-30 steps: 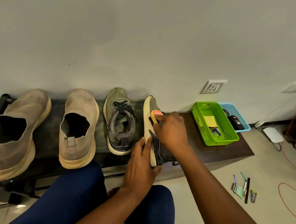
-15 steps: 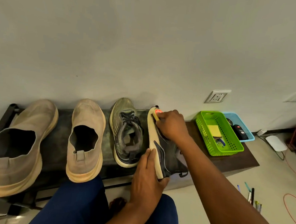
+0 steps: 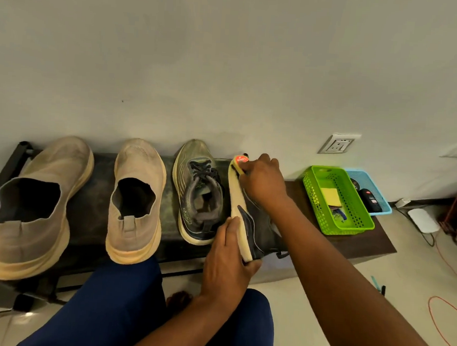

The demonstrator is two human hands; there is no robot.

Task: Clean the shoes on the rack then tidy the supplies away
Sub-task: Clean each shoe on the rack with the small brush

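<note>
Gripping the tipped dark shoe point(image 3: 256, 222) at its heel, the left hand point(image 3: 227, 263) has fingers clamped on the sole. Right hand point(image 3: 264, 183) fingers pinch a sponge applicator point(image 3: 240, 165) against the toe, near the rack point(image 3: 92, 191)'s back edge.

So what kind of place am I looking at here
Probably a home entryway or hallway: a low shoe rack against a plain wall holds beige slip-on shoes, beside a green basket of supplies, a wall socket and a tiled floor.
</note>
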